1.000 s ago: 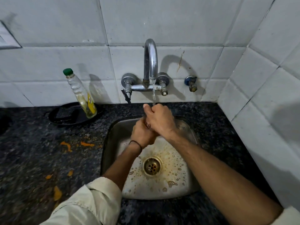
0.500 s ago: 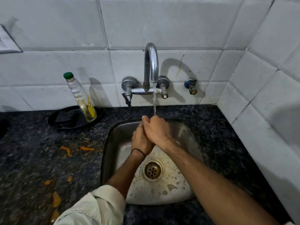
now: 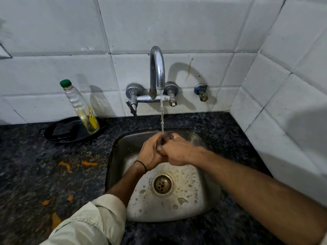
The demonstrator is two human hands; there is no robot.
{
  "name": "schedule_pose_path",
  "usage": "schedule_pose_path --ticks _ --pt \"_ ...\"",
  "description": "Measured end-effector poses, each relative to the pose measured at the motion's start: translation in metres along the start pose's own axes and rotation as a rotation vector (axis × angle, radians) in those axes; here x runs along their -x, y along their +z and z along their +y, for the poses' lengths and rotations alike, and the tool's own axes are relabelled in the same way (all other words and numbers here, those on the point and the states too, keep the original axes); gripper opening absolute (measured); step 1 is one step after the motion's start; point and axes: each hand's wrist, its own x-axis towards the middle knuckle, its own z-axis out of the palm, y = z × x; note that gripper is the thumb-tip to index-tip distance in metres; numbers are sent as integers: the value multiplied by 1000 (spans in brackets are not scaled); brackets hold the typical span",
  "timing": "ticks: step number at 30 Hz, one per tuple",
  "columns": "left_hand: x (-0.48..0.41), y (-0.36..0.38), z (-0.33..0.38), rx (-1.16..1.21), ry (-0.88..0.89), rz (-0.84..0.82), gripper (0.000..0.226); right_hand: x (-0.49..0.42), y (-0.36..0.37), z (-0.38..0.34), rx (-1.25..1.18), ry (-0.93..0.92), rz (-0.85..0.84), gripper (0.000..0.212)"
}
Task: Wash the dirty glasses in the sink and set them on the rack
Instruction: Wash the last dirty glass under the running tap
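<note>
Over the steel sink [image 3: 118, 156] my two hands meet under the running water [image 3: 161, 115] from the chrome tap [image 3: 157, 68]. My left hand [image 3: 149, 153] and my right hand [image 3: 181, 151] curl round a small clear glass [image 3: 163, 140], which stands roughly upright between them. Only its rim and a sliver of its side show; the rest is hidden by my fingers. The stream lands on the glass's rim. No rack is in view.
A soap bottle with a green cap [image 3: 83, 106] leans on a black plate [image 3: 60, 132] left of the sink. Orange scraps [image 3: 65, 165] lie on the dark granite counter. White tiled walls close the back and right. The drain [image 3: 162, 184] sits below my hands.
My hands have dropped from just under the spout down into the sink, so a longer stream now shows. They have parted slightly, and the glass's rim now shows between them.
</note>
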Motion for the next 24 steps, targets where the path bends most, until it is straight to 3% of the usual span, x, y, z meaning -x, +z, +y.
schedule_pose_path --ticks 2,4,6,8,10,12,13,15,17,20,24 --pt "-3 1 -2 -28 4 80 27 -13 4 -22 -458 308 53 29" --pt "-5 -2 -4 -82 9 123 19 -21 17 -51 -831 557 315 22" --pt "-4 -9 -8 -96 14 107 26 -12 33 -63 -985 484 560 23" --pt "-1 -17 -15 -40 -27 61 48 0 46 -40 -687 138 589 46" --pt "1 -19 -21 -22 -59 -26 64 4 40 -1 -143 -120 412 59" --pt "-1 -15 -17 -79 -63 -91 66 1 22 12 110 -174 191 45" --pt "-3 -13 -14 -102 -58 -89 64 -3 16 7 82 -138 122 38" --pt "-8 -16 -11 -162 -58 -62 60 -14 8 -5 -235 21 20 36" --pt "-9 -22 -9 -258 -129 -66 77 -17 1 -13 -751 135 -22 31" --pt "-8 -30 2 -449 -254 -86 98 -12 4 -20 -1504 334 218 19" --pt "-17 -27 34 -941 -189 -215 66 -21 28 -39 -2162 868 496 20"
